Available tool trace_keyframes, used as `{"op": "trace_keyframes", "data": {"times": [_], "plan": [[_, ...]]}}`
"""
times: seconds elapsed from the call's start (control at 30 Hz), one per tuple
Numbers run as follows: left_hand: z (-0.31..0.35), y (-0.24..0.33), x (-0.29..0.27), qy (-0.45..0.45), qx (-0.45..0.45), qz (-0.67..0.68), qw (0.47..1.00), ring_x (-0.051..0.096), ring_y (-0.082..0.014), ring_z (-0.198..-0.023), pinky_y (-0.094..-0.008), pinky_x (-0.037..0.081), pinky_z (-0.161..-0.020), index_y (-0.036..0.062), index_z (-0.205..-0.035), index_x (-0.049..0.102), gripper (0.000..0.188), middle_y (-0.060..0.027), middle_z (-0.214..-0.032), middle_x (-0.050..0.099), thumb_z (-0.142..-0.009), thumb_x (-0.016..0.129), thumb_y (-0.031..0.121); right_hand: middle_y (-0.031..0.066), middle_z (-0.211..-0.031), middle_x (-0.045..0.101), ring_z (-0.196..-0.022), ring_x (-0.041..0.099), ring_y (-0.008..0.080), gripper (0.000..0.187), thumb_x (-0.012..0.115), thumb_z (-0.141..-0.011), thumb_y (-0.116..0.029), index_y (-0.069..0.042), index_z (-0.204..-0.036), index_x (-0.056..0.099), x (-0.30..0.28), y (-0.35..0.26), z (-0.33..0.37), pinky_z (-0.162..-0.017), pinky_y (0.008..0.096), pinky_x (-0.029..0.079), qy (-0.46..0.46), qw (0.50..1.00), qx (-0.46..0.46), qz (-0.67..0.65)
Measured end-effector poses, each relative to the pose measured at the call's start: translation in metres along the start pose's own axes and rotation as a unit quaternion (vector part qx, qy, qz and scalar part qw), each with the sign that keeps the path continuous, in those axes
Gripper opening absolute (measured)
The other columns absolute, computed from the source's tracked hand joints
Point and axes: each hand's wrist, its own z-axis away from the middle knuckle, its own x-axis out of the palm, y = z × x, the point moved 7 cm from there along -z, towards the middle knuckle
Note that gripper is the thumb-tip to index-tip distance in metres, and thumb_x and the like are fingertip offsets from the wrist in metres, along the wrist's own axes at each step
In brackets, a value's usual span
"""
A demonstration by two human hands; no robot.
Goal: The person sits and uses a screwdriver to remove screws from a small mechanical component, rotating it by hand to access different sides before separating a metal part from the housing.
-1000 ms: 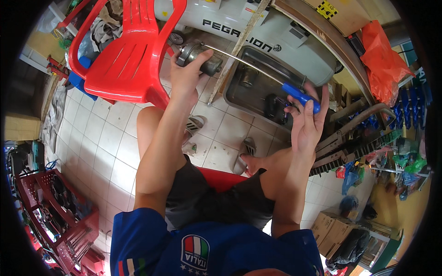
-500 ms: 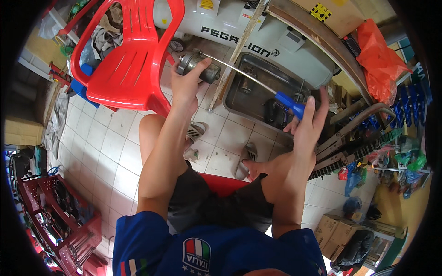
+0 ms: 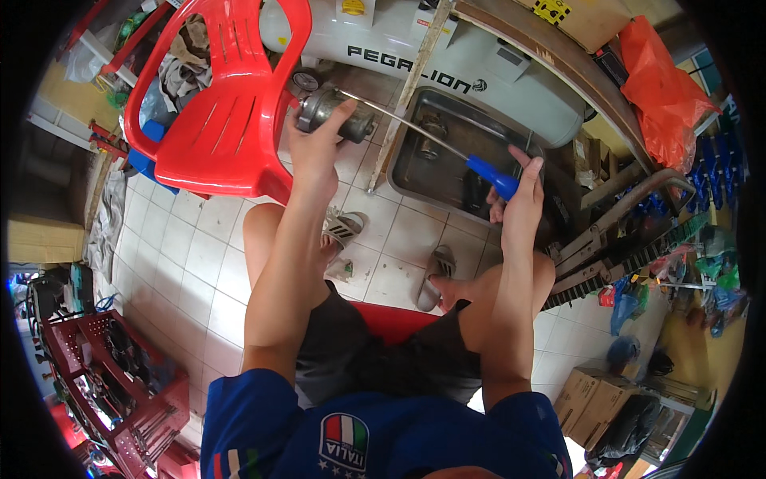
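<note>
My left hand (image 3: 313, 156) is closed around a worn cylindrical metal motor (image 3: 347, 124), held up between the red chair and the metal tray. Its grey end cap lies toward the chair, and the thumb rests along the top. A long screwdriver (image 3: 492, 176) with a blue handle and thin steel shaft reaches across to the motor. The shaft's tip meets the motor's near edge by my left fingers; the exact contact is too small to tell. My right hand (image 3: 520, 195) grips the end of the blue handle, index finger stretched out and the other fingers curled below.
A dark metal tray (image 3: 407, 172) on the tiled floor holds metal parts, partly hidden by my right hand. At the left stands a red plastic chair (image 3: 215, 132). Behind are a white tank (image 3: 519, 104) and a wooden-edged frame (image 3: 558, 64). A red tool rack (image 3: 120, 383) stands lower left.
My right hand and the screwdriver's handle have shifted slightly left, with the hand turned a little. The motor stays in my left hand near the same place. The whole view has shifted slightly.
</note>
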Motion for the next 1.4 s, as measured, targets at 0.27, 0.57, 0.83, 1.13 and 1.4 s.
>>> {"op": "trace_keyframes", "data": {"times": [0.27, 0.57, 0.83, 1.13, 1.4], "plan": [[0.004, 0.002, 0.002, 0.015, -0.003, -0.021, 1.0, 0.069, -0.0201, -0.095, -0.0349, 0.059, -0.079, 0.0058, -0.121, 0.049, 0.052, -0.0091, -0.106, 0.065, -0.081, 0.082, 0.012, 0.0051, -0.091, 0.059, -0.064, 0.054, 0.009, 0.055, 0.049, -0.104, -0.041, -0.015, -0.151, 0.037, 0.001, -0.008, 0.01, -0.049, 0.0236, 0.039, -0.045, 0.994, -0.085, -0.058], [-0.005, 0.007, -0.005, -0.003, -0.01, -0.016, 1.0, 0.062, -0.0216, -0.106, -0.0394, 0.056, -0.085, -0.0002, -0.141, 0.031, 0.089, -0.0133, -0.12, 0.056, -0.074, 0.088, 0.014, 0.0081, -0.114, 0.054, -0.073, 0.053, 0.0062, 0.059, 0.06, -0.1, -0.027, -0.013, -0.152, 0.037, 0.004, 0.009, 0.006, -0.046, 0.0221, 0.035, -0.086, 0.99, -0.071, -0.088], [0.0, 0.011, 0.002, 0.014, 0.033, -0.048, 0.998, 0.063, -0.0202, -0.103, -0.0356, 0.058, -0.081, -0.0002, -0.14, 0.033, 0.088, -0.0133, -0.12, 0.056, -0.074, 0.088, 0.014, 0.0052, -0.086, 0.059, -0.057, 0.048, 0.0088, 0.054, 0.036, -0.107, -0.048, -0.011, -0.146, 0.045, 0.007, 0.046, -0.001, -0.049, 0.023, 0.035, -0.081, 0.986, 0.076, -0.121], [0.003, 0.01, 0.001, -0.002, 0.053, -0.054, 0.997, 0.064, -0.0216, -0.101, -0.0352, 0.058, -0.081, -0.0014, -0.142, 0.031, 0.09, -0.0143, -0.12, 0.056, -0.074, 0.088, 0.012, 0.0084, -0.08, 0.06, -0.053, 0.049, 0.009, 0.049, 0.045, -0.107, -0.037, -0.013, -0.149, 0.039, -0.007, 0.02, 0.007, -0.049, 0.0262, 0.045, -0.055, 0.997, -0.004, -0.054], [0.004, 0.017, 0.0, 0.003, 0.03, -0.021, 0.999, 0.064, -0.0208, -0.102, -0.0342, 0.057, -0.081, -0.0025, -0.142, 0.029, 0.093, -0.0151, -0.12, 0.057, -0.073, 0.089, 0.014, 0.006, -0.102, 0.054, -0.073, 0.053, 0.0107, 0.056, 0.056, -0.103, -0.028, -0.014, -0.152, 0.035, 0.01, 0.025, 0.004, -0.057, 0.0269, 0.042, -0.09, 0.983, -0.002, -0.158]]}}
